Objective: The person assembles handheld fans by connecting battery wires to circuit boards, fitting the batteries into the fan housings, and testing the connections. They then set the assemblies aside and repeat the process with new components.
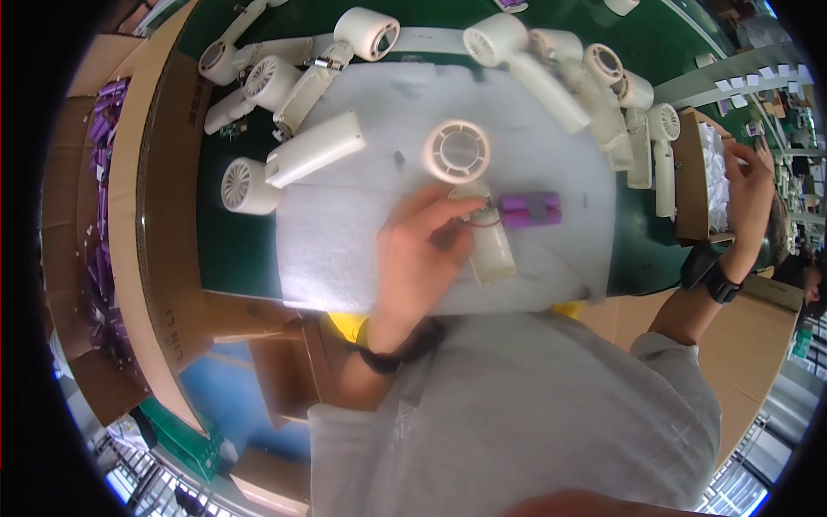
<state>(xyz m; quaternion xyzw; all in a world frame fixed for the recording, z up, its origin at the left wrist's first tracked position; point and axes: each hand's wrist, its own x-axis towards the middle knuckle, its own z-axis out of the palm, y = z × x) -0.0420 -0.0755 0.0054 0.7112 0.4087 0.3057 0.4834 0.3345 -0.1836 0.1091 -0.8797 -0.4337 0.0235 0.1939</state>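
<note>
On the pale mat lies a white handheld fan with a round ring head (457,152) and an opened handle (493,255). My left hand (424,246) is closed at the neck of this fan, with thumb and forefinger pinched by the thin wires there. Beside the handle, a purple battery pack (531,209) with a grey patch rests on the mat, next to the wires. Far to the right, my right hand (749,183) is bent over the rim of a small cardboard box (692,207) of white pieces (717,177). Its fingertips are hard to make out.
Several white fans stand or lie around the mat (336,258), among them one at the left (250,185) and one at the back right (547,90). A tall cardboard box (159,198) borders the left side, with purple battery packs (105,189) beyond its wall.
</note>
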